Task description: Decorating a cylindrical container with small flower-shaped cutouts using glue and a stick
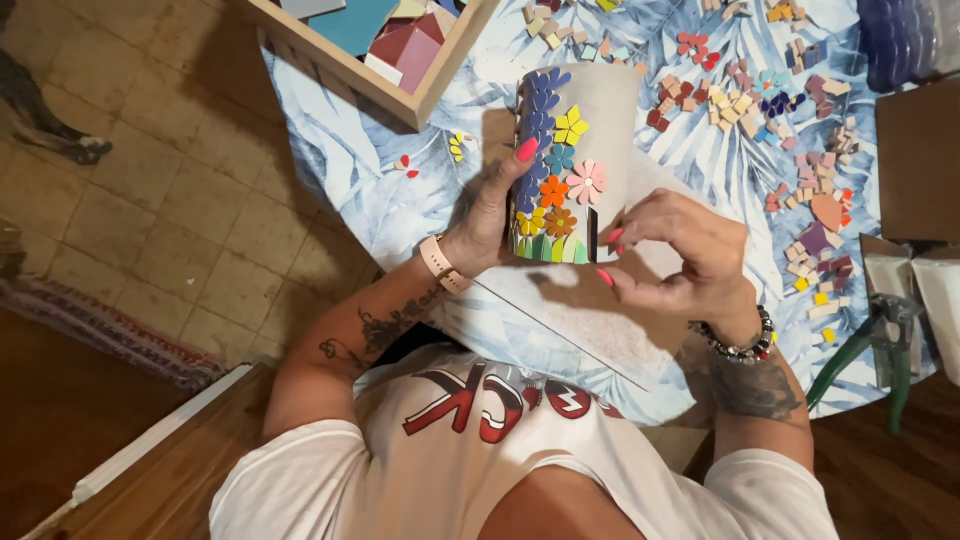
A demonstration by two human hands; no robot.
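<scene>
Pot [590,140] with flower mosaic is in our hands, above the bench [350,150]. Our left hand [490,215] holds its side, fingers clamped on it. Our right hand [680,255] has its fingers pinched together at the lower edge; we cannot tell if they hold a tile. One strip of the pot carries flowers [555,160] already; the grey rest is bare. Many loose tiles [730,100] lie on the bench, and green nippers [880,350].

Wood tray [440,85] w/ tile sheets, loose tile bits [800,190] on leaf-print cloth [340,160], green nippers [885,345] at edge.
</scene>
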